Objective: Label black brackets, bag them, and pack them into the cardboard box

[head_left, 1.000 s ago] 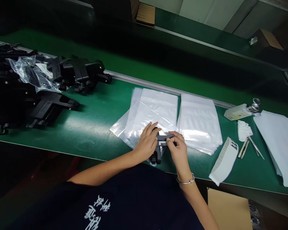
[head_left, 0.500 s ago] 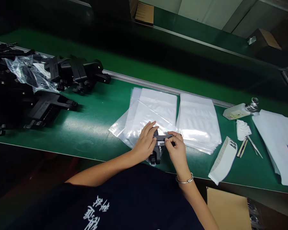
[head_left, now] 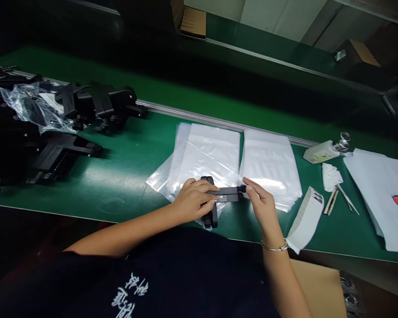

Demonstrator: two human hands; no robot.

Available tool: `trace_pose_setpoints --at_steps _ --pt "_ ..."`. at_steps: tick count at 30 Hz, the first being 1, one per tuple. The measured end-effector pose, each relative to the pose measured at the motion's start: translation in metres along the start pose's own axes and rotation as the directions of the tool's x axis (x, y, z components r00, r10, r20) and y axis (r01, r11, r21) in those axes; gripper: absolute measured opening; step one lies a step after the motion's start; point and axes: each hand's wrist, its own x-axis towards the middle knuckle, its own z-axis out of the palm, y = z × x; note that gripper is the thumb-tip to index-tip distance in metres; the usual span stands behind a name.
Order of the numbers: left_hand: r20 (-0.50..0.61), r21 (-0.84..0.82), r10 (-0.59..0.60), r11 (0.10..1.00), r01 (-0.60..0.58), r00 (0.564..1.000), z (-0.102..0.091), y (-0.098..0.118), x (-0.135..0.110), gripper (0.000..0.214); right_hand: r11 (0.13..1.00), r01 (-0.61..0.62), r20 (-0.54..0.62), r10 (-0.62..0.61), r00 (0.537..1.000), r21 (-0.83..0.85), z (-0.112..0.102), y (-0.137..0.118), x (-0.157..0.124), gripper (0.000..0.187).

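A black plastic part (head_left: 223, 194) with a small white label lies on a clear plastic bag (head_left: 199, 165) near the front edge of the green table (head_left: 129, 176). My left hand (head_left: 192, 201) is curled over the part's left side, gripping it. My right hand (head_left: 263, 205) is at the part's right end, fingertips touching it, fingers loosely extended. A second stack of clear bags (head_left: 270, 165) lies just to the right.
Several black plastic parts (head_left: 96, 104) and a crumpled clear bag (head_left: 33, 108) lie at the left. At the right are a white bottle (head_left: 325, 152), a strip of labels (head_left: 307, 218), tweezers (head_left: 346, 198) and white sheets (head_left: 381, 194). A metal rail (head_left: 185, 115) borders the conveyor behind.
My right hand has slid from the middle of the part to its right end and loosened. My left hand shifted left and curled on the part. The view drifted slightly.
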Motion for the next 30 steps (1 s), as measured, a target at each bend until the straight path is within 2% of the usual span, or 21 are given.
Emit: trace_pose_setpoints --at_steps 3,5,8,11,14,17,19,21,23,27,30 --pt "0.047 -0.017 -0.003 1.000 0.003 0.999 -0.003 0.003 0.010 0.030 0.998 0.039 0.147 -0.032 0.989 -0.047 0.000 0.013 0.004 0.032" --pt "0.055 0.012 0.030 0.999 -0.031 0.998 -0.001 0.006 0.016 0.030 0.996 0.052 0.158 -0.041 0.987 -0.067 0.003 0.017 0.005 0.032" --pt "0.049 0.108 0.137 0.984 -0.142 0.989 0.007 0.009 0.020 0.026 0.996 0.059 0.159 -0.048 0.986 -0.066 0.006 0.019 0.005 0.031" --pt "0.051 0.200 0.266 0.942 -0.271 0.963 0.008 0.006 0.009 0.027 0.993 0.080 0.161 -0.065 0.985 -0.086 0.005 0.019 0.005 0.030" --pt "0.034 0.258 0.299 0.919 -0.297 0.954 0.000 -0.004 -0.011 0.028 0.985 0.098 0.159 -0.075 0.984 -0.140 0.004 0.017 0.004 0.030" --pt "-0.020 0.210 0.205 0.958 -0.196 0.979 -0.004 -0.015 -0.026 0.035 0.961 0.198 0.228 -0.152 0.962 -0.194 0.000 0.014 0.001 0.045" --pt "-0.093 0.157 0.029 0.987 -0.014 0.995 0.001 -0.023 -0.028 0.046 0.921 0.325 0.342 -0.241 0.908 -0.215 -0.002 0.010 0.000 0.060" --pt "-0.143 0.140 -0.181 0.970 0.201 0.973 0.008 -0.033 -0.024 0.054 0.870 0.437 0.435 -0.310 0.845 -0.229 -0.002 0.005 -0.002 0.060" --pt "-0.107 0.156 -0.296 0.938 0.310 0.949 0.013 -0.049 -0.015 0.057 0.821 0.515 0.453 -0.372 0.810 -0.247 -0.003 -0.002 -0.006 0.053" --pt "0.074 0.205 -0.279 0.944 0.259 0.957 -0.002 -0.081 0.007 0.055 0.669 0.672 0.361 -0.570 0.738 -0.317 -0.009 -0.018 -0.023 0.055" --pt "0.034 0.264 -0.246 0.937 0.228 0.969 -0.017 -0.083 0.022 0.051 0.533 0.727 0.237 -0.711 0.662 -0.432 -0.018 -0.025 -0.036 0.064"
